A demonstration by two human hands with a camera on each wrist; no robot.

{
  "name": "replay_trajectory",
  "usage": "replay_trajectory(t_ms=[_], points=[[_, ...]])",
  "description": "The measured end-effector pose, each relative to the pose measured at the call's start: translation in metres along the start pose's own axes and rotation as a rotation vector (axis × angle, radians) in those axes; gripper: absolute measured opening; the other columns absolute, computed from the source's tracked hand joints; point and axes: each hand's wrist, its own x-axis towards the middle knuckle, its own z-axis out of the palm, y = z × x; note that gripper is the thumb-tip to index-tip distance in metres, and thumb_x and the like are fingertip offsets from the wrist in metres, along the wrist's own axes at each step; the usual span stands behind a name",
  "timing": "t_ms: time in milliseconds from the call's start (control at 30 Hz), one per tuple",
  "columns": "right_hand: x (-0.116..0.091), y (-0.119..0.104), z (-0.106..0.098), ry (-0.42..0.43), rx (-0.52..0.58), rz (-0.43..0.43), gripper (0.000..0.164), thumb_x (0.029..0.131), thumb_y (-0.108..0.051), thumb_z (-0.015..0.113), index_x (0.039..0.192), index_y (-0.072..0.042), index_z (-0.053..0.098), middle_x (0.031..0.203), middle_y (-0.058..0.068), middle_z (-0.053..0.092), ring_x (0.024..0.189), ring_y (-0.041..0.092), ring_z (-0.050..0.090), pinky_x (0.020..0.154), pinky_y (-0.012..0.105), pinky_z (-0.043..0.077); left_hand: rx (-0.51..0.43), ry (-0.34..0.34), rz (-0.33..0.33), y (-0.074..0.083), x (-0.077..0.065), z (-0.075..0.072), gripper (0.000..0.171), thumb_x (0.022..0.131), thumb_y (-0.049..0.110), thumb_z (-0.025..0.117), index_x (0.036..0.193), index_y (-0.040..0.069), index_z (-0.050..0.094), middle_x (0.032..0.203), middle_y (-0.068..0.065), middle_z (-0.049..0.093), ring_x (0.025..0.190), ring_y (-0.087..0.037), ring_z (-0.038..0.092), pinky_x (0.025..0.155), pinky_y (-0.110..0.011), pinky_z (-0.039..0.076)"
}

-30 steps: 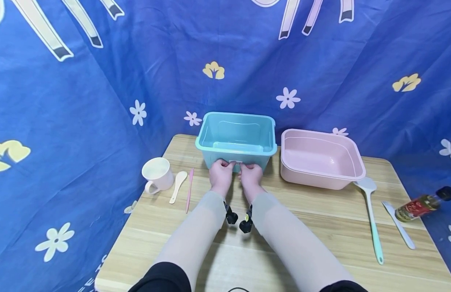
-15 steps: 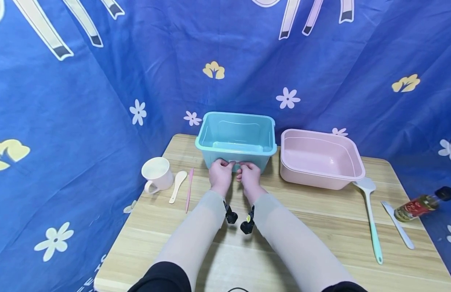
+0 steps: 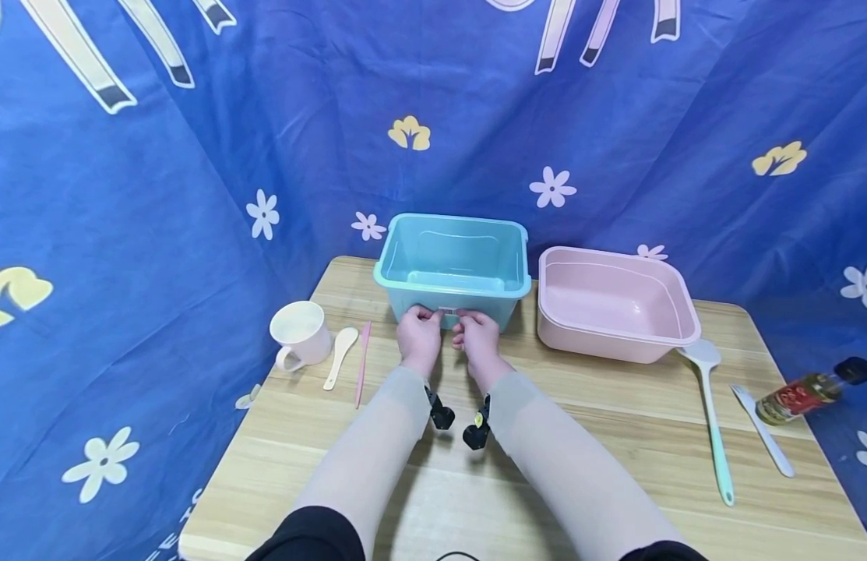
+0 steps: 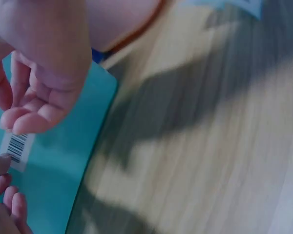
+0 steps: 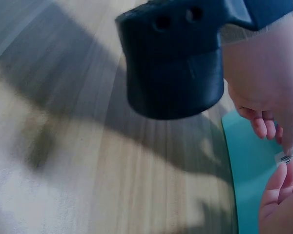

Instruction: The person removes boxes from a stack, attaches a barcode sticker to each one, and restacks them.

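Note:
A light blue plastic bin [image 3: 452, 294] stands upright at the back of the table. A white barcode label [image 4: 17, 148] lies on its front wall. My left hand [image 3: 419, 340] pinches at the left end of the label, its thumb tip on the print in the left wrist view. At the right end, the fingertips of my right hand [image 3: 477, 340] cover the label's edge, thumb and forefinger together, the other fingers curled. In the right wrist view, both hands meet over the label, only a small piece of it showing.
Left of the hands are a white mug [image 3: 300, 335], a small white spoon [image 3: 342, 354] and a pink stick [image 3: 363, 364]. To the right stand a pink basin [image 3: 615, 308], a long spatula [image 3: 710, 421], a pale blue knife [image 3: 763, 432] and a sauce bottle [image 3: 801, 396]. A printed blue cloth hangs behind.
My right hand has shifted slightly, its fingers curling more. My left hand has moved a little to the left, and more of the label shows between them than half a second ago.

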Motion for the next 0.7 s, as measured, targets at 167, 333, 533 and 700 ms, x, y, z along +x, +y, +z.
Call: replay_trajectory(t_ms=[167,333,533,700], points=[[-0.0003,-0.0028,-0.0004,-0.023,0.017,0.027,0.023,0.098,-0.003,0.051,0.115,0.005,0.066,0.074,0.009,0.059,0.048,0.010,0.050,0.048,0.023,0.047,-0.300,-0.021,-0.078,0.0011,-0.0056,0.0026,0.006,0.087,0.002,0.067,0.089,-0.001,0.072,0.087,-0.014,0.068,0.071,-0.016,0.058,0.069,-0.031,0.049],[-0.0007,-0.0039,-0.0009,-0.036,0.015,0.041,0.024,0.098,-0.002,0.051,0.116,0.003,0.066,0.075,0.010,0.059,0.048,0.010,0.049,0.047,0.022,0.046,-0.513,-0.115,-0.148,0.0028,-0.0086,0.0018,0.025,0.084,-0.006,0.055,0.100,-0.004,0.074,0.084,-0.022,0.062,0.058,-0.016,0.050,0.059,-0.032,0.047],[-0.0017,-0.0034,-0.0019,-0.056,-0.011,0.057,0.028,0.097,-0.002,0.051,0.121,0.002,0.065,0.077,0.009,0.059,0.048,0.010,0.048,0.046,0.021,0.045,-0.529,-0.165,-0.175,0.0029,-0.0079,-0.0016,0.027,0.084,-0.006,0.053,0.104,-0.006,0.071,0.081,-0.020,0.061,0.057,-0.016,0.050,0.058,-0.030,0.047],[-0.0002,-0.0002,-0.0055,-0.068,-0.019,0.083,0.031,0.097,-0.002,0.050,0.124,0.003,0.063,0.080,0.010,0.060,0.047,0.009,0.047,0.047,0.022,0.045,-0.494,-0.199,-0.211,-0.0016,-0.0072,-0.0024,0.032,0.084,-0.008,0.051,0.110,-0.005,0.070,0.087,-0.021,0.062,0.060,-0.014,0.051,0.058,-0.026,0.046]])
